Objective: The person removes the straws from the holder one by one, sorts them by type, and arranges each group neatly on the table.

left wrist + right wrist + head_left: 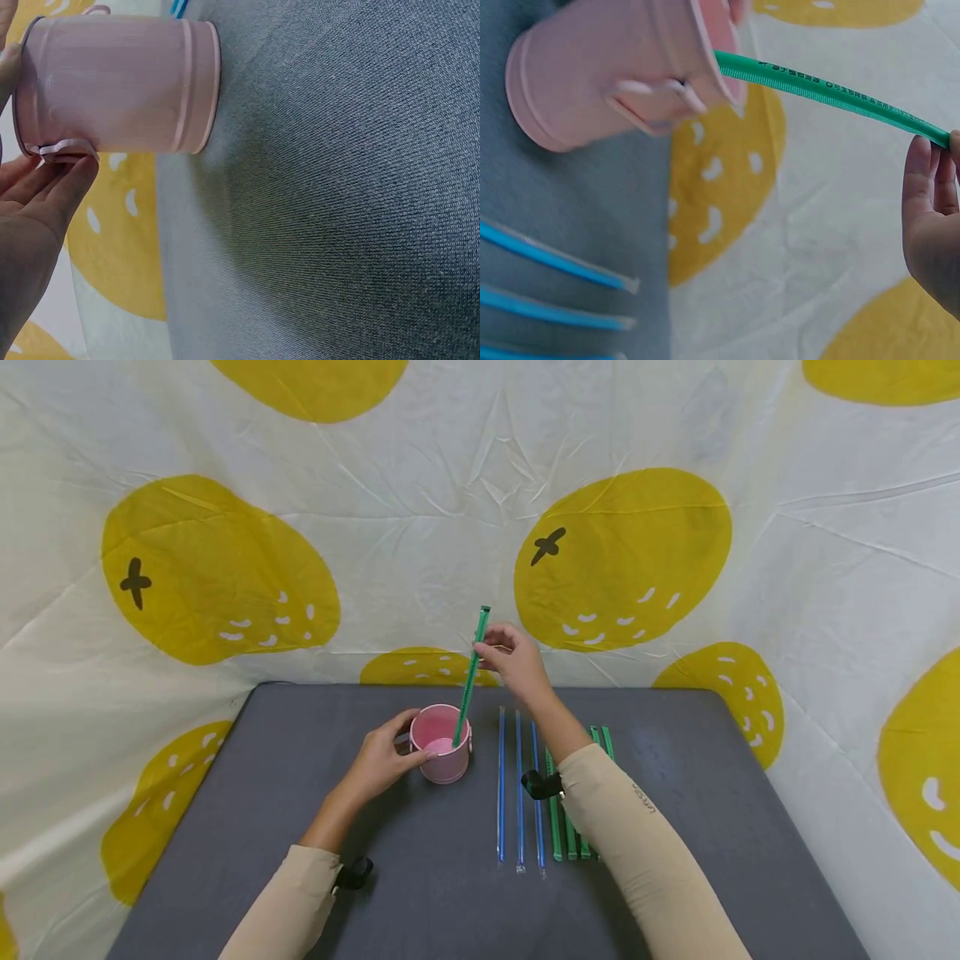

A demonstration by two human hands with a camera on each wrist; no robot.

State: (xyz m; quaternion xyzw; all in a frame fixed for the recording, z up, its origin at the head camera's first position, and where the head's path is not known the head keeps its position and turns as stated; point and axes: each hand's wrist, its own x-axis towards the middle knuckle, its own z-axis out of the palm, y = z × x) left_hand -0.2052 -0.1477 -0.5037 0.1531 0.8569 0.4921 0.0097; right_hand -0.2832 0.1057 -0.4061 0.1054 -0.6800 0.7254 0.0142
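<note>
A small pink bucket [446, 768] with side handles stands upright on the table. My left hand [378, 760] holds it from the left, thumb at the rim; in the left wrist view the fingertips lie by a handle of the bucket [120, 86]. Above and to the right, my right hand [516, 667] pinches a green wrapped straw [469, 681] near its upper end. The straw's lower end is inside the bucket, leaning slightly. In the right wrist view, dark print runs along the green wrapper [832, 94], which bends a little.
Right of the bucket, three blue straws [520, 810] in clear wrappers lie side by side on the dark grey table [442, 877]. Several green wrapped straws [556, 827] lie beside them, partly hidden under my right forearm. A white cloth with yellow fruit shapes [622, 560] hangs behind.
</note>
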